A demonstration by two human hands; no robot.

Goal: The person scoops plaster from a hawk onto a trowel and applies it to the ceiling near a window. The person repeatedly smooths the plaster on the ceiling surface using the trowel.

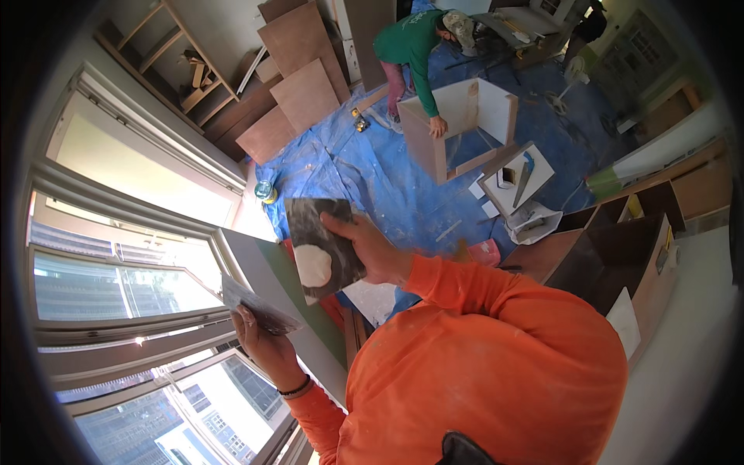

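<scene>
L side: pale-framed windows (128,288), strong daylight thru glass; neighbouring bldg. (174,448) visible outside, lower L. Flr. under crinkled blue tarp (333,170), pale dust/smears on it. Upper L: open wd. shelving unit (172,40) agst. lt. wall (213,25); brn. wd. panels (306,94) leaning next to it. Mid-rm.: open box cabinet carcass (422,147), brn. outside, whitish inside, on tarp. R: low cab. w/ dk. open compartments (616,256), beside pale wall (686,333). Far R cnr. dimmer.

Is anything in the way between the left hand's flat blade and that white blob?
Nothing visible: just a gap separates the left hand's flat blade from the white blob on the dark board. The right hand lies clear of the blob.
</scene>
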